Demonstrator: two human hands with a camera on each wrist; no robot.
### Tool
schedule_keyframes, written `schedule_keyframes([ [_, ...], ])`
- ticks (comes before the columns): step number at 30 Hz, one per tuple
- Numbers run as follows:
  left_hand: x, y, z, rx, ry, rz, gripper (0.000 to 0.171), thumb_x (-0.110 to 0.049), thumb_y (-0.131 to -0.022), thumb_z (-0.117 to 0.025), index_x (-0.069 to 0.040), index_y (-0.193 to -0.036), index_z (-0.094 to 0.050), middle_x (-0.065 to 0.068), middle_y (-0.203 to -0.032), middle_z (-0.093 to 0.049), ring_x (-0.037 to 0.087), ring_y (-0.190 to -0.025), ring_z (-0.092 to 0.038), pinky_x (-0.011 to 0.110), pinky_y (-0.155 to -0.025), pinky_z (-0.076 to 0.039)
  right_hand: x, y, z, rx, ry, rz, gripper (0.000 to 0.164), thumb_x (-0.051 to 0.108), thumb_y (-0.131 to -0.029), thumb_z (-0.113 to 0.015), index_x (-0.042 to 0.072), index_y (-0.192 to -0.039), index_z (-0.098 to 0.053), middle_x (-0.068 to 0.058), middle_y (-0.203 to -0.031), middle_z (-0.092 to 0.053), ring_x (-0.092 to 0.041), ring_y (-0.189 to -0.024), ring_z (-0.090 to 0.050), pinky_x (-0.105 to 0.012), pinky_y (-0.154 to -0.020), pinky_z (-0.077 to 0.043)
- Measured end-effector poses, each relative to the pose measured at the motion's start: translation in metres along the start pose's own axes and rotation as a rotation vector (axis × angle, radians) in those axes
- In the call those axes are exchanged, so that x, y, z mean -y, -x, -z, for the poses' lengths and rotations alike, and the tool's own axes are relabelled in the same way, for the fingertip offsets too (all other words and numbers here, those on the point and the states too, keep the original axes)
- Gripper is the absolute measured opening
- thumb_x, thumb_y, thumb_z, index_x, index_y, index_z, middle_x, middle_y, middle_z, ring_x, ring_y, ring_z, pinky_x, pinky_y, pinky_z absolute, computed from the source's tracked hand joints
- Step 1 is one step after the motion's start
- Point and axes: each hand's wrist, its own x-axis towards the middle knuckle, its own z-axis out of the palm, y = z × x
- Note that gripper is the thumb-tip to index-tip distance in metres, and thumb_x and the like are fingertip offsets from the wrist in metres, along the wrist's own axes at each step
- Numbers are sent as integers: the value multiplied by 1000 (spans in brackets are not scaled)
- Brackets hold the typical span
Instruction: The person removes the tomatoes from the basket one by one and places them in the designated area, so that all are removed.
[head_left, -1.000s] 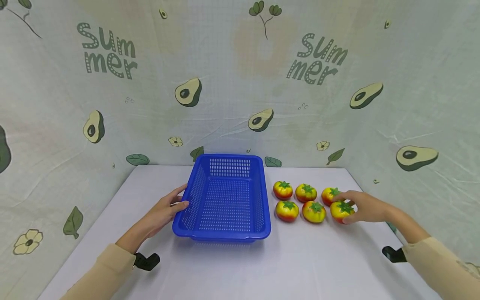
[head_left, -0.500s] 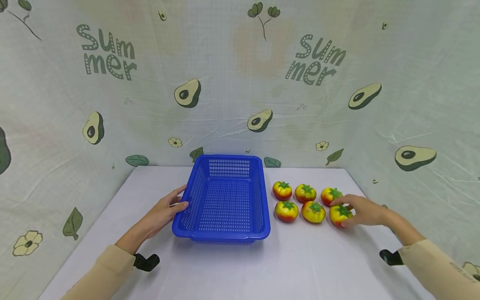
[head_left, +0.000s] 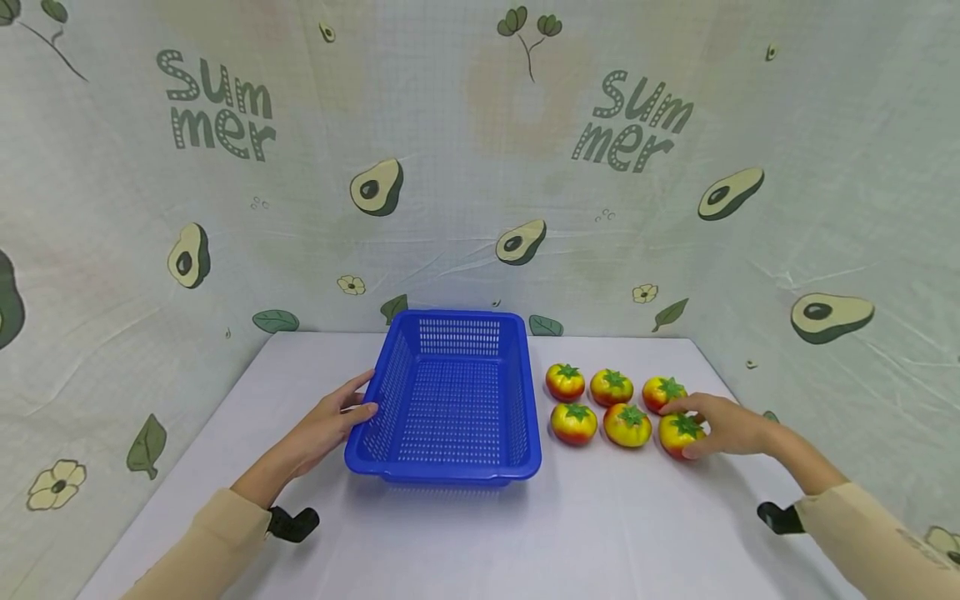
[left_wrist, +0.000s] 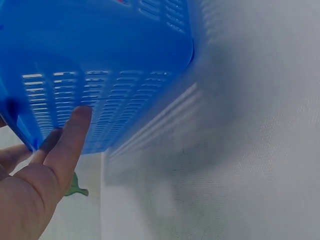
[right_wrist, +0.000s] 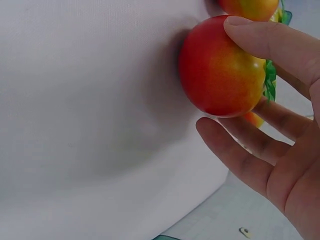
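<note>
My left hand [head_left: 326, 429] holds the left side of a blue plastic basket [head_left: 442, 471]. In the left wrist view, fingers [left_wrist: 67, 145] lie along the basket's slotted outer wall [left_wrist: 125, 95], with others up at the rim. At the right, my right hand [head_left: 731, 427] has thumb and fingers around the nearest right tomato [head_left: 678, 437], which is yellow and red with a green leafy top. The right wrist view shows the thumb on one side of this tomato [right_wrist: 215, 70] and fingers past the other; the lowest finger stands apart from it.
Several similar tomatoes stand in two rows right of the basket, among them a front-middle tomato [head_left: 627, 426] and a back-right tomato [head_left: 663, 393]. A white table [head_left: 570, 533] carries everything. Printed cloth [head_left: 450, 208] hangs behind and at both sides.
My right hand and the tomato at its fingers have shifted slightly toward me and to the left. The left hand and basket stay as they were.
</note>
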Motion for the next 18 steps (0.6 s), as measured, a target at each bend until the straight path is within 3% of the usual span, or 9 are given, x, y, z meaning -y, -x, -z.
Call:
schedule_keyframes([
  [11, 1, 2, 6, -6, -39, -6, 77, -40, -111, -57, -21, -172, -15, 26, -162, -36, 46, -144, -47, 58, -115, -47, 16, 7, 13, -52, 35, -35, 59, 24, -91, -86, 3, -141, -63, -26, -139, -61, -41, -115, -63, -57, -90, -61],
  [18, -3, 12, 31, -64, -132, -108, 82, -42, -111, -56, -16, -173, -9, 29, -165, -37, 49, -145, -48, 53, -108, -53, 36, 13, 27, -189, 128, 5, 61, 28, -92, -85, 3, -143, -62, -28, -138, -60, -46, -116, -62, -60, -86, -62],
])
